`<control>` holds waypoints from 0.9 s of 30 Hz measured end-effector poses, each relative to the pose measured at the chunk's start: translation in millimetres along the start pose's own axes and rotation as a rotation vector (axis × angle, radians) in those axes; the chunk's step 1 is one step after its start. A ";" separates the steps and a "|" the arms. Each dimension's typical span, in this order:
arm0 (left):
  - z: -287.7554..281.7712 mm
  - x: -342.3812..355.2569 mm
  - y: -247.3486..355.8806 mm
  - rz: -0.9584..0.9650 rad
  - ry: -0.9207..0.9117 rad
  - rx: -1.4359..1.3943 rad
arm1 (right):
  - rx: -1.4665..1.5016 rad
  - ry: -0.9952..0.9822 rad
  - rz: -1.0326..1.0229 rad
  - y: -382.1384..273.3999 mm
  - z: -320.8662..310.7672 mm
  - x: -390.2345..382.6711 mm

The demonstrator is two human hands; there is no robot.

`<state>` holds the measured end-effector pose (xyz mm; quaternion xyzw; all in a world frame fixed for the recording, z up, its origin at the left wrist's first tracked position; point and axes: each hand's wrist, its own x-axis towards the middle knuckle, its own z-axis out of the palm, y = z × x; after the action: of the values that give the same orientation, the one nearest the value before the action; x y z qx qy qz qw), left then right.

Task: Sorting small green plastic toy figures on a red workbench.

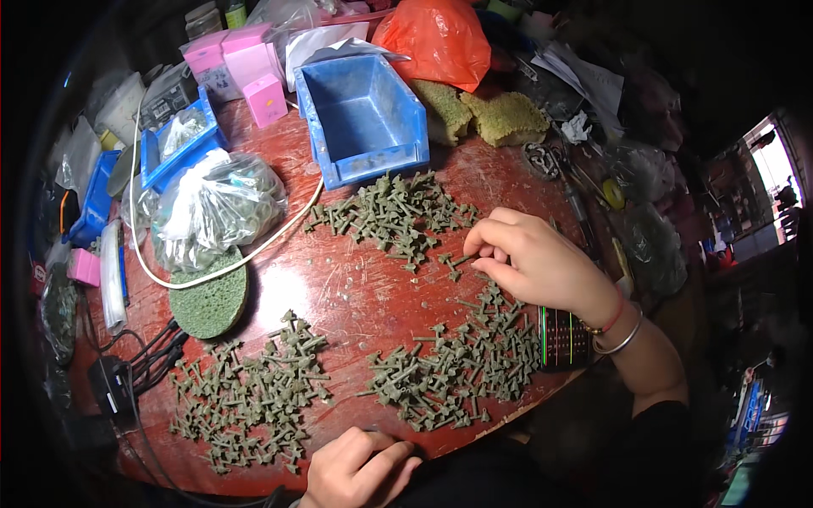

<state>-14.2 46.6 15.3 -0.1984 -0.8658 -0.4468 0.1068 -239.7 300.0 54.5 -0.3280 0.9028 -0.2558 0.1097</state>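
Note:
My right hand (533,258) reaches in over the table, thumb and forefinger pinched on a small grey-green piece with a thin stem and a wider, flared end (454,269). Beyond it lies a loose heap of similar pieces (389,212). Another heap (457,364) spreads below that hand, and a third heap (250,394) covers the front left. At the table's near edge rests my left hand (360,470), its fingers curled together just right of the third heap. Whatever it may hold is hidden.
A blue bin (364,118) stands behind the far heap, beside yellow-green sponges (508,118) and a red plastic bag (436,42). Left are a clear bag (220,207), a round green pad (210,296) and a white cord (254,254). A phone-like device (559,339) lies under my right wrist.

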 end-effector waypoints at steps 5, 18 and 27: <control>3.4 -1.1 -9.1 0.003 -0.047 0.018 | -0.086 0.011 -0.094 6.2 10.6 2.9; 2.2 -1.8 -10.3 0.004 -0.038 -0.007 | -0.015 -0.077 -0.146 -42.7 -3.3 -16.8; 2.5 -1.8 -9.8 0.023 -0.026 0.019 | 0.128 -0.143 -0.143 -47.7 -3.5 -22.9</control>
<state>-16.9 43.1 6.0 -0.2130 -0.8689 -0.4348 0.1026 -198.0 285.0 83.6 -0.4013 0.8487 -0.2962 0.1759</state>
